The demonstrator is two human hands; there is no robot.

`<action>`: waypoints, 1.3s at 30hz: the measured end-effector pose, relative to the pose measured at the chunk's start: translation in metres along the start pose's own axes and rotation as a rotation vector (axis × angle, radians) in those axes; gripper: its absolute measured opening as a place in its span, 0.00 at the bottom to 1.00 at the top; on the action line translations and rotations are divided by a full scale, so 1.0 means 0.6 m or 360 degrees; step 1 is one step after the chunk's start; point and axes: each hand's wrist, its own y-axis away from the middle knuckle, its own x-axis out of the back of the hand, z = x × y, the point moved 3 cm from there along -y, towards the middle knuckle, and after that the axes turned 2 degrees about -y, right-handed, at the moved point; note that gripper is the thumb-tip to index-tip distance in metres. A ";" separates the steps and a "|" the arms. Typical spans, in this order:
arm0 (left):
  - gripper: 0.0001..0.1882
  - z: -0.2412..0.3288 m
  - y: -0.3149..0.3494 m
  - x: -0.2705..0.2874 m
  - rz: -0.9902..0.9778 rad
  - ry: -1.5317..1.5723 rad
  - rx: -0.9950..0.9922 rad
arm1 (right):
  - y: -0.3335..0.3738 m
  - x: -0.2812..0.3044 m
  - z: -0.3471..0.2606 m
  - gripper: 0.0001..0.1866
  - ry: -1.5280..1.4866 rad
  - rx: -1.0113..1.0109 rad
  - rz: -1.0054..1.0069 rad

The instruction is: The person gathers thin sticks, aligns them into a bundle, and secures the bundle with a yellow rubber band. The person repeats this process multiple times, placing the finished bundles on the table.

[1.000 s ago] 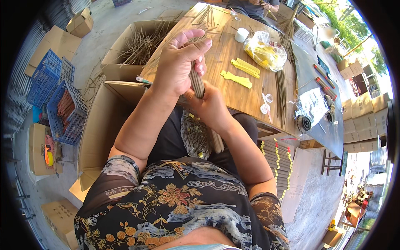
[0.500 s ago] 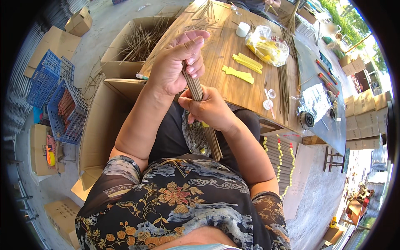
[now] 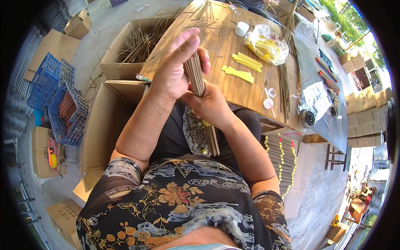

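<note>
A bundle of thin brown incense-like sticks (image 3: 195, 75) slants over my lap, its lower end toward my waist. My right hand (image 3: 210, 106) is closed around its middle, and a bit of yellow band (image 3: 205, 123) shows just below that grip. Higher up, my left hand (image 3: 173, 68) curls loosely around the upper part, with the lower fingers behind the sticks and the thumb and forefinger pointing up past them. A clear plastic bag (image 3: 193, 135) with small bits lies on my lap under the bundle.
The wooden table (image 3: 225, 54) ahead holds yellow strips (image 3: 239, 75), a bag of yellow strips (image 3: 266, 46), a white jar (image 3: 241, 29) and long loose sticks (image 3: 284, 89). Open cardboard boxes (image 3: 98, 125) stand left. Banded bundles (image 3: 281, 162) lie low on the right. Another person sits across.
My left hand has loosened and risen slightly, its fingers straighter. More of the bundle's upper end now shows above my right hand, and the lower end sits a little higher.
</note>
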 end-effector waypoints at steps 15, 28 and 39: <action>0.15 -0.002 0.005 -0.002 0.0143 -0.0224 0.0023 | -0.014 -0.013 0.016 0.07 0.0305 0.0516 0.0424; 0.17 0.005 0.002 -0.002 -0.0083 -0.0238 0.0104 | -0.007 -0.010 0.006 0.08 0.0218 0.0499 0.0273; 0.36 -0.002 0.026 -0.012 0.0053 -0.0297 -0.0252 | 0.002 -0.008 -0.009 0.08 0.0452 0.0505 0.0504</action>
